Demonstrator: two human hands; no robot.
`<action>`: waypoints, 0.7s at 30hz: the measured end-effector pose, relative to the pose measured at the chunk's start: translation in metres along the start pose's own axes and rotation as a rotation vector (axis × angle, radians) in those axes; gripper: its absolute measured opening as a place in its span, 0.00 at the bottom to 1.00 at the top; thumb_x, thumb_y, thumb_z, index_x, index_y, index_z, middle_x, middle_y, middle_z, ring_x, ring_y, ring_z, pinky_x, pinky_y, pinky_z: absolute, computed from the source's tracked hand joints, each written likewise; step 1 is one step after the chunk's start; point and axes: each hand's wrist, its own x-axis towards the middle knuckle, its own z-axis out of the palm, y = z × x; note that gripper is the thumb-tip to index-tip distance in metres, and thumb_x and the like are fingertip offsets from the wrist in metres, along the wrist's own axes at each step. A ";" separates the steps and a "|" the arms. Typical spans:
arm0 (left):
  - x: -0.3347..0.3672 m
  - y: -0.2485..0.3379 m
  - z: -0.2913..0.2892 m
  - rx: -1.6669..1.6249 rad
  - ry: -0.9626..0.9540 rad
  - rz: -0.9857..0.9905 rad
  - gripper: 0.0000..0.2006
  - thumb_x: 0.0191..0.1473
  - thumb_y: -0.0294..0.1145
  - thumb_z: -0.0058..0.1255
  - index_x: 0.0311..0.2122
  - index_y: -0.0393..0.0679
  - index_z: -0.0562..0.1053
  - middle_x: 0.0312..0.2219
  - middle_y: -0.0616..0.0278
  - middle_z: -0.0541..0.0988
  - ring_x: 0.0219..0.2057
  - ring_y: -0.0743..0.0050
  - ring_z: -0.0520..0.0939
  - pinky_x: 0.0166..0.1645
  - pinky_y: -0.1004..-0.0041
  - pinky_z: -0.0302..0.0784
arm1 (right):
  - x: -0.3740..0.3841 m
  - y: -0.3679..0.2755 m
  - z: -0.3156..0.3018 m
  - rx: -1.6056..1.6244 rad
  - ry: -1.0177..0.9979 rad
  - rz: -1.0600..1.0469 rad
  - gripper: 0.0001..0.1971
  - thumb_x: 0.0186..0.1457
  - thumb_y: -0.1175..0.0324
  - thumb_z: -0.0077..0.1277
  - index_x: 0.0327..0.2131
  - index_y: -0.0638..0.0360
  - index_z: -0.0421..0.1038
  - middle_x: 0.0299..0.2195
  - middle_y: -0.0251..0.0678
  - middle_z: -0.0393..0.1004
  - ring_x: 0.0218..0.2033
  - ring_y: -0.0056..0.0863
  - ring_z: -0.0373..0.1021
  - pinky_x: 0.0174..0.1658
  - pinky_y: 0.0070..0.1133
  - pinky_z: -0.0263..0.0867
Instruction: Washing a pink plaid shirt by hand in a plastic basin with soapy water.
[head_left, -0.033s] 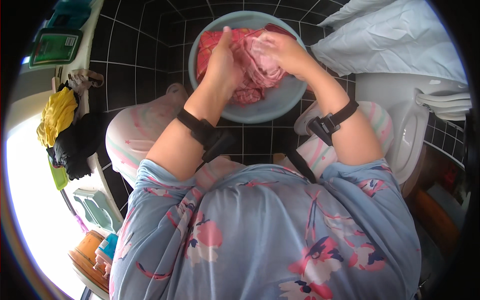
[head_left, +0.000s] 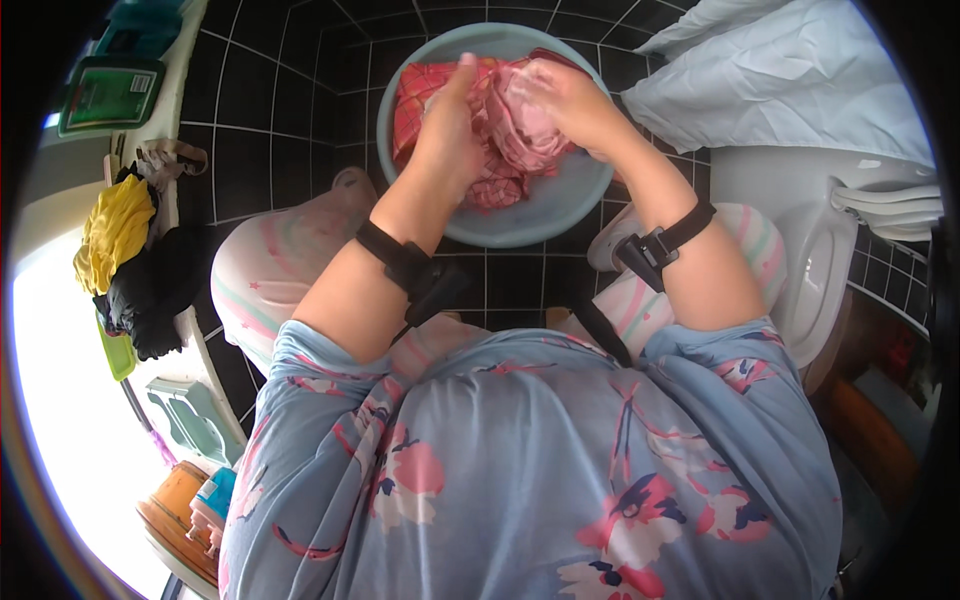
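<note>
A round pale blue basin (head_left: pixel 565 215) stands on the dark floor between my feet. In it lies a bunched red and pink checked cloth (head_left: pixel 415 95), with its paler pink side (head_left: pixel 530 145) folded up in the middle. My left hand (head_left: pixel 452 125) is closed on the left part of the cloth, thumb pointing up. My right hand (head_left: pixel 570 108) grips the pink folds from the right, its fingers curled and slightly blurred. The hands are a short way apart, and both palms are hidden.
Black tiles (head_left: pixel 255 110) with pale grout surround the basin. At right are a white toilet (head_left: pixel 800 265) and a hanging pale sheet (head_left: pixel 790 85). Yellow clothing (head_left: pixel 113 230) and black clothing (head_left: pixel 150 305) hang over the left ledge, near a green container (head_left: pixel 110 95).
My left hand has shifted slightly right, toward the right hand. The cloth folds between the hands have moved a little. The basin has stayed in place.
</note>
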 end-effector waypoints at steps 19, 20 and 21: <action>0.015 0.008 0.002 -0.205 -0.081 -0.017 0.16 0.62 0.41 0.37 0.32 0.38 0.68 0.30 0.57 0.74 0.28 0.71 0.75 0.36 0.73 0.74 | -0.020 0.000 0.050 -0.747 0.351 -0.708 0.08 0.54 0.71 0.49 0.39 0.51 0.70 0.34 0.36 0.73 0.30 0.40 0.74 0.32 0.32 0.71; 0.040 0.010 -0.038 -0.163 -0.566 -0.174 0.23 0.66 0.50 0.34 0.30 0.39 0.66 0.28 0.58 0.73 0.28 0.70 0.77 0.37 0.73 0.77 | -0.024 -0.006 0.058 -0.744 0.348 -0.717 0.08 0.54 0.71 0.49 0.39 0.51 0.70 0.34 0.36 0.73 0.30 0.40 0.74 0.32 0.32 0.71; 0.057 0.001 -0.051 -0.164 -0.566 -0.172 0.23 0.66 0.50 0.34 0.30 0.39 0.66 0.28 0.58 0.73 0.28 0.70 0.77 0.37 0.73 0.77 | -0.028 -0.010 0.066 -0.728 0.319 -0.671 0.07 0.54 0.72 0.49 0.38 0.51 0.70 0.32 0.37 0.72 0.31 0.40 0.74 0.32 0.32 0.70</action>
